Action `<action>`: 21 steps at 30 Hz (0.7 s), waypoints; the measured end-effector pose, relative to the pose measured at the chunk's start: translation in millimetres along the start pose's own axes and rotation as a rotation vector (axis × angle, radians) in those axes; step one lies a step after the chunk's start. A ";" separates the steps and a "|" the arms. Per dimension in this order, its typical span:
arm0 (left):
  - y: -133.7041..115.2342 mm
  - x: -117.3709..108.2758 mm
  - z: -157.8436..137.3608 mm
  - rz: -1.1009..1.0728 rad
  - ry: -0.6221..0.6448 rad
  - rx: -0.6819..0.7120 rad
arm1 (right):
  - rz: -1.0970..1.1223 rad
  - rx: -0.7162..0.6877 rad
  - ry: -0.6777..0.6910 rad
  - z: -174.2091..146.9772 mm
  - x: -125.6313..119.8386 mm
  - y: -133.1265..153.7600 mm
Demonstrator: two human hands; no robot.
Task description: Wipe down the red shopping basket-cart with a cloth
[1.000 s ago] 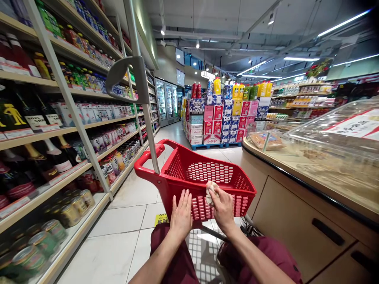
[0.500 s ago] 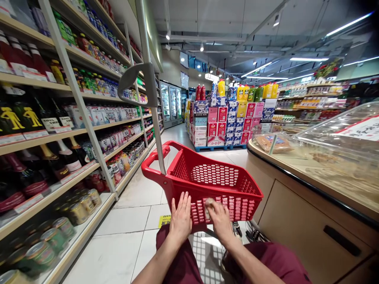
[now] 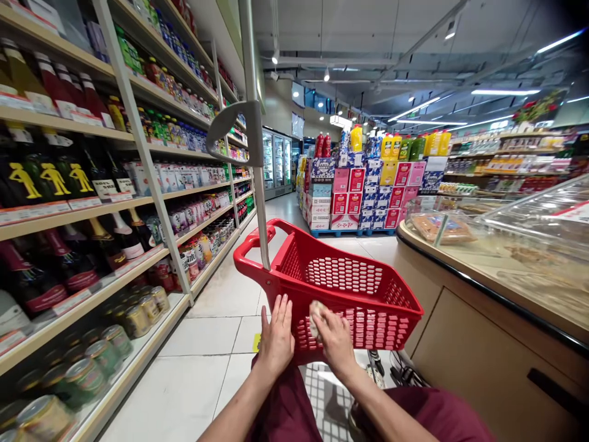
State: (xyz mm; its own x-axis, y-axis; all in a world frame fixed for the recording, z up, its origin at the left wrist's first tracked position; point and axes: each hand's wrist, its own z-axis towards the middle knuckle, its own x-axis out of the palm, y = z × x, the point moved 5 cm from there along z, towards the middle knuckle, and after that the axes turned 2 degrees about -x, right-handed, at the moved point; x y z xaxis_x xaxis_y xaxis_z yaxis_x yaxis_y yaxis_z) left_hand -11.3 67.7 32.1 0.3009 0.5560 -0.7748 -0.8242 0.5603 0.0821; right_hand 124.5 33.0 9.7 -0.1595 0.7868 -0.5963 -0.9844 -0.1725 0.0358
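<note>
A red plastic shopping basket (image 3: 285, 283) on wheels stands before my knees, with a tall metal pole and a grey handle (image 3: 239, 135) rising at its left end. Flat against the basket's near side lies my left hand (image 3: 277, 334), fingers stretched upward. My right hand (image 3: 335, 337) grips a crumpled, pale cloth (image 3: 316, 318) and presses it to the slotted side wall. The basket's inside looks bare from this angle. My right fingers partly hide the cloth.
Shelves of bottles and cans (image 3: 115, 341) run along the left. On the right is a wooden counter (image 3: 442, 331) with clear covers over food. Stacked drink boxes (image 3: 363, 190) stand ahead on blue pallets. Dark cables (image 3: 407, 371) lie on the floor near the counter.
The view has turned slightly left, so the scene sits further right. My right hand with the cloth has moved left along the basket wall, closer to my left hand, which stays flat.
</note>
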 end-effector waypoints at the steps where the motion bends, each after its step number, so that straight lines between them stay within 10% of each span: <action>1: 3.2 -2.3 0.2 0.005 -0.010 -0.010 | 0.008 0.000 -0.044 8.9 -3.0 2.4; 9: 28.2 -11.4 -2.5 0.050 -0.065 -0.052 | 0.015 -0.070 0.094 13.3 16.0 27.4; 15: 44.8 -16.3 -0.3 0.057 -0.036 -0.158 | 0.096 -0.074 -0.131 63.0 0.8 57.9; 21: 55.9 -21.4 -4.0 0.068 -0.034 -0.198 | 0.046 -0.153 0.139 38.8 29.2 71.7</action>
State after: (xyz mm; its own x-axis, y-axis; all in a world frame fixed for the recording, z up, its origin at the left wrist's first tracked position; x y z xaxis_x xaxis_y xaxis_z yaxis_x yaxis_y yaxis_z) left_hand -65.7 84.6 50.7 0.2548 0.6103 -0.7501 -0.9204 0.3911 0.0055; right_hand 46.4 66.6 26.0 -0.1817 0.6883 -0.7024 -0.9518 -0.3025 -0.0502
